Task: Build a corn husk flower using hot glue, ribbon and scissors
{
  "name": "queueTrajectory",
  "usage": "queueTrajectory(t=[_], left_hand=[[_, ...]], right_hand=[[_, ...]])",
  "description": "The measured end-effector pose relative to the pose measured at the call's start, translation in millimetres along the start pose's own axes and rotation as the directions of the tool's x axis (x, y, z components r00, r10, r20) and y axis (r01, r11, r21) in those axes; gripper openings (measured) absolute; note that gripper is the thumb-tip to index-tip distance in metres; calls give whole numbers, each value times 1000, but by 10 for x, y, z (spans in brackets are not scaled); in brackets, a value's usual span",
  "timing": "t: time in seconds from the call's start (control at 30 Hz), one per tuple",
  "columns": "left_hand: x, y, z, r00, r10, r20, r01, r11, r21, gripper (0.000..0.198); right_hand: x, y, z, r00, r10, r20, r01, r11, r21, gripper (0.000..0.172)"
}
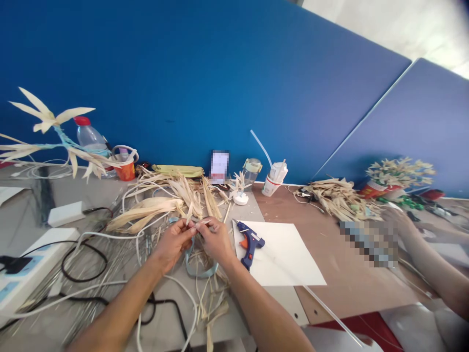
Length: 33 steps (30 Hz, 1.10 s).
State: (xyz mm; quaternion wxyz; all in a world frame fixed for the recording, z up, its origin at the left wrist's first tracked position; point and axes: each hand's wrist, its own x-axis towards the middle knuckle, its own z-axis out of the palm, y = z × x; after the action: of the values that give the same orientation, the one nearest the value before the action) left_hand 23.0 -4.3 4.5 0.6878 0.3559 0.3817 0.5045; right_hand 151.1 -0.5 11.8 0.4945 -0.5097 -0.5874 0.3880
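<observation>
My left hand (175, 244) and my right hand (215, 240) meet over the middle of the table, fingertips nearly touching. Both are closed in a pinch. A small pale corn husk piece (189, 213) sticks up from the left fingertips, and a thin pale strip lies at the right ones; their far ends are hidden by fingers. Below hangs a loop of light-blue tape (201, 272). Just beyond my hands lies a pile of dried corn husks (186, 193). To the right, a blue glue gun (251, 242) rests on a white sheet (289, 264).
At left are a power strip (36, 259), cables, thin wires and a husk flower branch (62, 139). Along the blue partition (205, 73) stand a phone (220, 166), a glass jar (252, 170) and a cup (271, 183). Another person's arm (425, 249) is at right.
</observation>
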Motion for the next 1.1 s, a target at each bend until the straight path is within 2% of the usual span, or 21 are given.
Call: queueTrajectory(t=[0.23, 0.4, 0.57, 0.7, 0.83, 0.93, 1.1], left_hand=[[27, -54, -16, 999, 40, -29, -36, 992, 124, 31], [29, -63, 5, 994, 99, -41, -89, 975, 202, 29], [35, -81, -6, 991, 128, -42, -110, 951, 289, 27], [38, -103, -42, 995, 103, -2, -100, 967, 234, 26], [11, -65, -41, 996, 86, 0, -85, 990, 116, 28], [-6, -30, -32, 999, 45, 3, -45, 997, 63, 25], [-11, -18, -37, 999, -15, 29, 15, 1000, 2, 23]], right_hand=[[35, 46, -83, 994, 113, 7, -113, 978, 173, 16], [5, 32, -52, 990, 137, 28, -140, 984, 113, 11], [-2, -5, -51, 992, 97, 86, -108, 986, 131, 9], [1, 2, -76, 988, 106, 110, -123, 978, 167, 13], [14, 9, -103, 986, 146, 79, -160, 961, 225, 19], [21, -1, -118, 985, 166, 47, -173, 954, 244, 22], [16, -19, -111, 983, 173, 67, -184, 949, 255, 20]])
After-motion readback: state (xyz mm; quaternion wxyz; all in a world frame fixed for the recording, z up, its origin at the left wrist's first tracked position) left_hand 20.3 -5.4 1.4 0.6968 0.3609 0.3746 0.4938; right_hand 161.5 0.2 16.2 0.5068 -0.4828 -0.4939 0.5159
